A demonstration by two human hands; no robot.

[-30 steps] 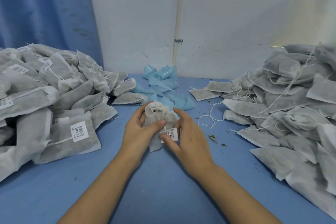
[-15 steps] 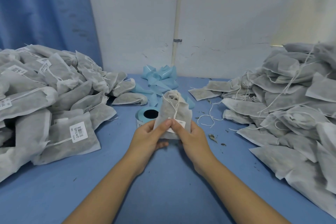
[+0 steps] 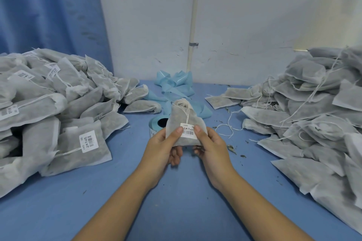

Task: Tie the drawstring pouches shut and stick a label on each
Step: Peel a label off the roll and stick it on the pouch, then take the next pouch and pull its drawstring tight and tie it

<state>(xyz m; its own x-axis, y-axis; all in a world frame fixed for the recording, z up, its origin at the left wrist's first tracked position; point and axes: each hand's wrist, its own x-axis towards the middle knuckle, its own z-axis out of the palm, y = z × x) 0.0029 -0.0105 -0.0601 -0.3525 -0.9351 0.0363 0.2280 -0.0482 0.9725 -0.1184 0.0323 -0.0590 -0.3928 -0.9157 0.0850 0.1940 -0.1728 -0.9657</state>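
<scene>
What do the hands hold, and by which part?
The left hand and right hand grip one tied pouch by its lower half, thumbs at its label.

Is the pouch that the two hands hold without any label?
No, a white barcode label sits on the front of the pouch, between the thumbs of the left hand and the right hand.
</scene>
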